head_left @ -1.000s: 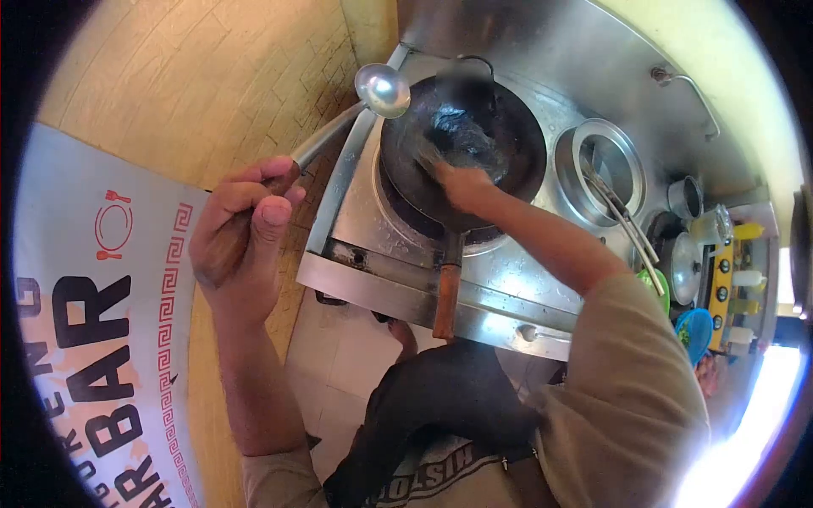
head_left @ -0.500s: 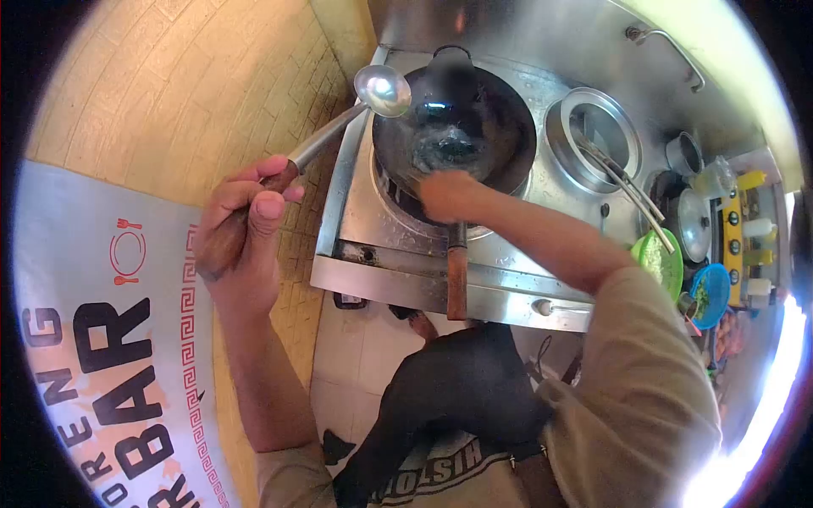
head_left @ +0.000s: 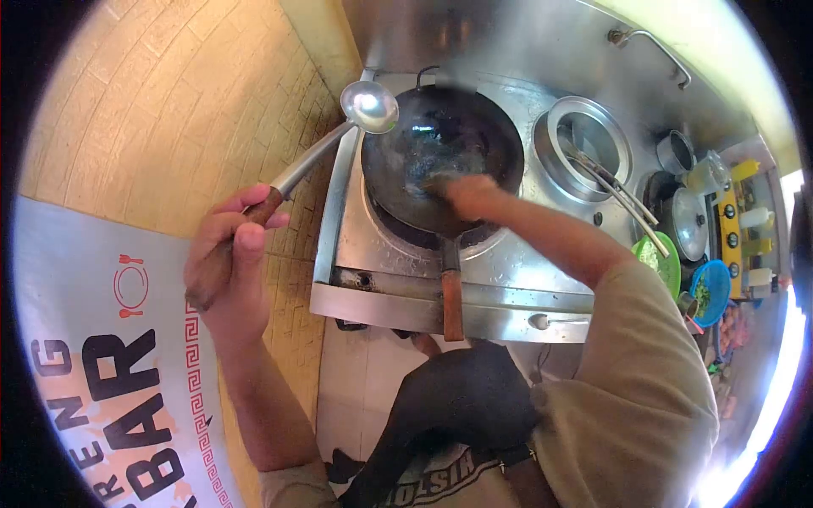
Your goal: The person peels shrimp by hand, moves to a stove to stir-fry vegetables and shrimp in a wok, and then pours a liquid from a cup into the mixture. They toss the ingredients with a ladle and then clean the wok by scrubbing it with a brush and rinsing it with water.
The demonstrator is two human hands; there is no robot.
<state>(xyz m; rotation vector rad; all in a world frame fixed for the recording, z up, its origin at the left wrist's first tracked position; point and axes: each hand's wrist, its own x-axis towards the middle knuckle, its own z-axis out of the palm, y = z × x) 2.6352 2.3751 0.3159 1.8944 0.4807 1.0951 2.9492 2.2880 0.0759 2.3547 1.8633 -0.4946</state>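
My left hand (head_left: pixel 233 254) is closed around the wooden handle of a steel ladle (head_left: pixel 370 107), whose bowl is raised over the left rim of a dark wok (head_left: pixel 500 144). The wok sits on a burner, its wooden handle (head_left: pixel 453 305) pointing toward me, with some liquid visible in it. Inside the wok, near its lower right part, my right hand (head_left: pixel 476 200) is closed on something dark and blurred that I cannot make out.
A steel pot (head_left: pixel 555 157) with tongs-like metal rods (head_left: pixel 622 193) stands right of the wok. Further right are a green bowl (head_left: pixel 668 267), a blue basket (head_left: pixel 716 292), a lidded pot (head_left: pixel 688 222) and bottles (head_left: pixel 754 218). A tiled wall (head_left: pixel 195 110) rises at left.
My right hand has moved right and slightly down, and a dark shape now shows beside its fingers. The left hand still grips the ladle. The view has shifted a little.
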